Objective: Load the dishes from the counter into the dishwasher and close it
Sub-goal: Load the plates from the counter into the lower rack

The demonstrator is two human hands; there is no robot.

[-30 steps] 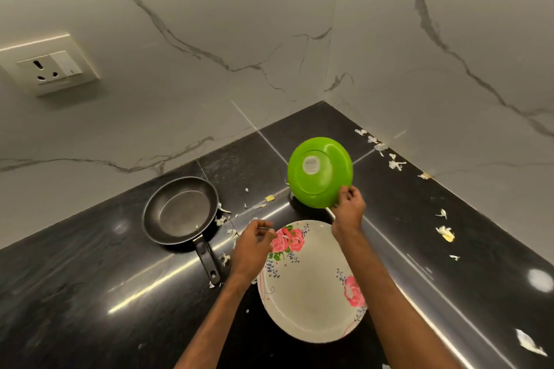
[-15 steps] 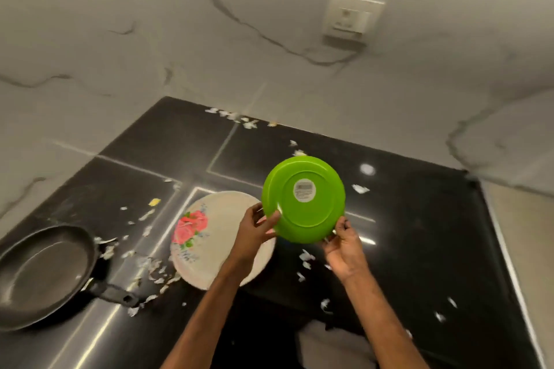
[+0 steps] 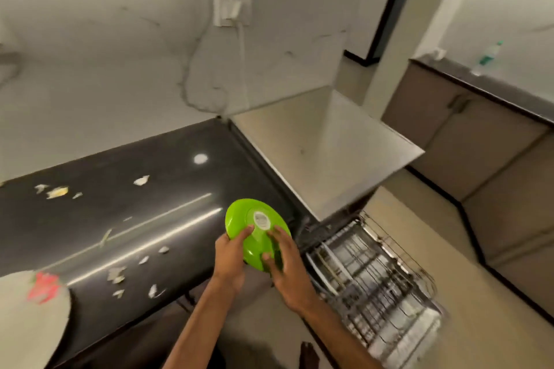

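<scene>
Round green plastic plate [image 3: 257,229] held in both hands, stickered underside up.
Left hand [image 3: 230,259] gripping the left rim, right hand [image 3: 289,266] clasping the right side, fingers spread; plate aloft over the glossy black counter [image 3: 120,183] edge, just beside the pulled-out wire dishwasher rack [image 3: 377,284].

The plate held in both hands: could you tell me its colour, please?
The plate is bright green, with a round white sticker underneath; head view shows it.
</scene>
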